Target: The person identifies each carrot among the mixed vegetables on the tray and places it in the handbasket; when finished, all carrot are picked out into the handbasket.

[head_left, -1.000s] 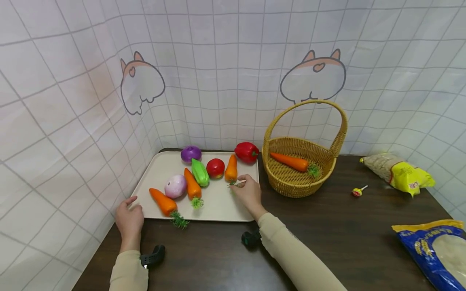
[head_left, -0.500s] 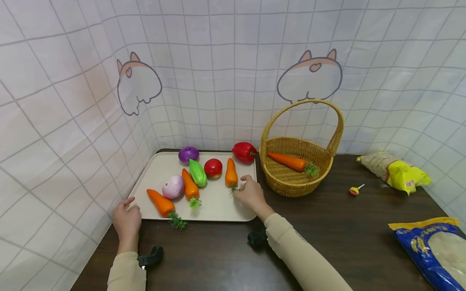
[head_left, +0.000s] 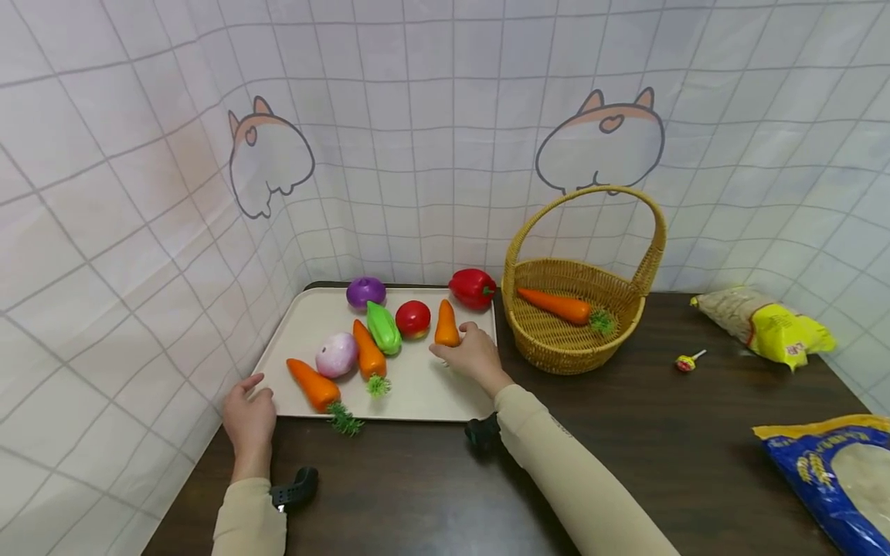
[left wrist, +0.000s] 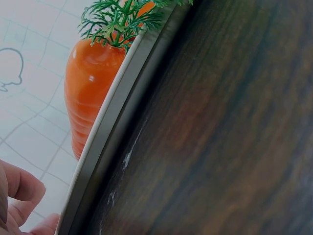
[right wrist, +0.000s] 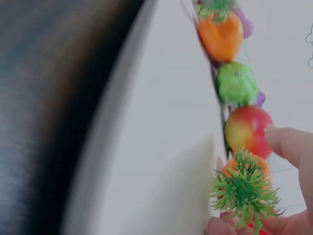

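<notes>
My right hand (head_left: 475, 357) is at the leafy end of an orange carrot (head_left: 446, 324) on the beige tray (head_left: 410, 398). In the right wrist view the thumb (right wrist: 288, 143) stands apart from that carrot, beside the red and yellow apple (right wrist: 248, 128), with other fingers below its leaves. My left hand (head_left: 249, 413) rests at the tray's left front corner, fingers loosely bent at the rim. Closest to it lies another carrot (left wrist: 90, 88) with leaves over the front rim. Also on the tray are a lilac round vegetable (head_left: 337, 355), a third carrot (head_left: 369, 351) and a green ridged vegetable (head_left: 384, 328).
At the tray's back lie a purple onion (head_left: 365, 293) and a red bell pepper (head_left: 473, 288). A wicker basket (head_left: 552, 357) with a carrot (head_left: 556, 306) inside stands right of the tray. Farther right are a lollipop (head_left: 687, 361), a yellow bag (head_left: 779, 332) and a blue bag (head_left: 827, 471).
The carrot at my right hand has shifted slightly toward me, then a little away. My right hand has spread and moved up around its leafy end. The left hand stays put.
</notes>
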### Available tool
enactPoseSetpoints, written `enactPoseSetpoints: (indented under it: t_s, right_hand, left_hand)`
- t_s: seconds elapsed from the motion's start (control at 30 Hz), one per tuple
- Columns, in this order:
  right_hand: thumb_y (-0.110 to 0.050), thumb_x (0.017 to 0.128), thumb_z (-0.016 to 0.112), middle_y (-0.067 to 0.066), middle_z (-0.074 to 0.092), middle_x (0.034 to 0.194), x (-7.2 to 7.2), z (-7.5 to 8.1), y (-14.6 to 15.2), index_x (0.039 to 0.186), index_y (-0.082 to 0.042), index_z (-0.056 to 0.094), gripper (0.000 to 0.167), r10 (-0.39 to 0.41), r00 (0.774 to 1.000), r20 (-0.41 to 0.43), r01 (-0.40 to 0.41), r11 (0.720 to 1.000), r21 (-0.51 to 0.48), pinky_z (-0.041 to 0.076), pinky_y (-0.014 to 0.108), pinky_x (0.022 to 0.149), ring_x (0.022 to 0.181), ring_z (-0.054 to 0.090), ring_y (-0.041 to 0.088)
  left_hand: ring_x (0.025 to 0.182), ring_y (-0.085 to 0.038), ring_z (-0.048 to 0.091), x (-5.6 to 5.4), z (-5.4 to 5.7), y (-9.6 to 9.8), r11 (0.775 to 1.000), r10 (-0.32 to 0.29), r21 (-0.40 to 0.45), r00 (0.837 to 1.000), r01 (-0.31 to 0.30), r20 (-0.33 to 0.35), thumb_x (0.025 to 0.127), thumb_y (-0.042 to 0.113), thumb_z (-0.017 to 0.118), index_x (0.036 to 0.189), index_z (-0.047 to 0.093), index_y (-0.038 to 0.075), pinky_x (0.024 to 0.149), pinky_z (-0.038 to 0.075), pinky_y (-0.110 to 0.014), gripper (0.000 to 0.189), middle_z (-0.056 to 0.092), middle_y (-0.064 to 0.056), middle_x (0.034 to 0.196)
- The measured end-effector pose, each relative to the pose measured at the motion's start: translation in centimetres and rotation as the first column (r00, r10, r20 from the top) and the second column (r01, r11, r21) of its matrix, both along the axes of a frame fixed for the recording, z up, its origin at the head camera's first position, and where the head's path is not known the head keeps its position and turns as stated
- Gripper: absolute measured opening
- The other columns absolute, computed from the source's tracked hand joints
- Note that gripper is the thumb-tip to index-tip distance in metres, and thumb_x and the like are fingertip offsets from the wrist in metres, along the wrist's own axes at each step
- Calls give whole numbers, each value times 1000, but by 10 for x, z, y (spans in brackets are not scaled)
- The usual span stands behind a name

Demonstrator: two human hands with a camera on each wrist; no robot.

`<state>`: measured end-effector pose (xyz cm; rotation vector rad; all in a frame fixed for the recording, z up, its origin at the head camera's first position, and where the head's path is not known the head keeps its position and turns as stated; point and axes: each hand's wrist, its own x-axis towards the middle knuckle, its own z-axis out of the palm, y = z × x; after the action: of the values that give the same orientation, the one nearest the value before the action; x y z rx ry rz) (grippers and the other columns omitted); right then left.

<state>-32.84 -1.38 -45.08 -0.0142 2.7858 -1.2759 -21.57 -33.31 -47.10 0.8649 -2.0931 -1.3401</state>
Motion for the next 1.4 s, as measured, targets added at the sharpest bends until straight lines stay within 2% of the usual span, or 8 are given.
enactPoseSetpoints:
  t_s: [0.17, 0.4, 0.8, 1.07, 1.27, 1.4]
  right_hand:
    - [-55, 79, 71, 14, 60, 112, -9, -1, -2, 129, -2, 51, 76, -34, 998, 49, 33, 999, 10, 48, 38, 85, 94, 53, 26]
    - [-54, 80, 71, 11, 63, 104, -15, -7, -4, 119, -4, 58, 65, -64, 998, 12, 63, 997, 49, 48, 35, 79, 88, 55, 25]
    - [-41, 77, 70, 8, 65, 99, -14, -12, -2, 111, -8, 64, 48, -147, 989, -29, 147, 989, -6, 46, 36, 76, 84, 56, 25]
    - [-30, 76, 74, 11, 64, 105, -10, -15, 3, 112, -8, 62, 44, -251, 966, -68, 241, 962, -133, 45, 41, 89, 97, 54, 28]
    - [-24, 74, 74, 9, 65, 99, -5, -14, 8, 109, -9, 64, 40, -325, 939, -112, 293, 928, -229, 47, 38, 82, 90, 57, 25]
    - [-20, 73, 75, 8, 65, 95, -1, -13, 8, 108, -9, 65, 38, -352, 922, -162, 298, 911, -284, 48, 37, 79, 87, 58, 25]
  left_hand:
    - [133, -43, 38, 1, 1, 2, 1000, 9, -9, 1000, -9, -4, 86, 3, 47, 126, 60, -5, 109, 27, -52, 42, 49, -29, 137]
    - [133, -45, 37, 1, 2, 2, 1000, 4, 1, 1000, -4, 1, 87, 4, 46, 127, 58, -5, 110, 26, -53, 43, 47, -30, 138]
    - [133, -44, 37, 0, 1, 1, 1000, 0, -1, 1000, 0, -2, 87, 4, 46, 127, 58, -5, 110, 25, -53, 43, 47, -30, 139]
    - [132, -43, 39, 0, 0, 3, 1000, 1, -12, 1000, -1, -12, 86, 3, 47, 125, 60, -5, 107, 29, -52, 42, 50, -29, 137]
    - [133, -44, 38, -1, -3, -1, 1000, -13, -7, 1000, 13, 8, 88, 4, 46, 129, 57, -5, 108, 27, -54, 43, 47, -29, 139]
    - [133, -44, 37, -1, -3, -1, 1000, -15, -3, 1000, 15, 15, 88, 5, 45, 130, 57, -5, 109, 27, -54, 45, 47, -29, 141]
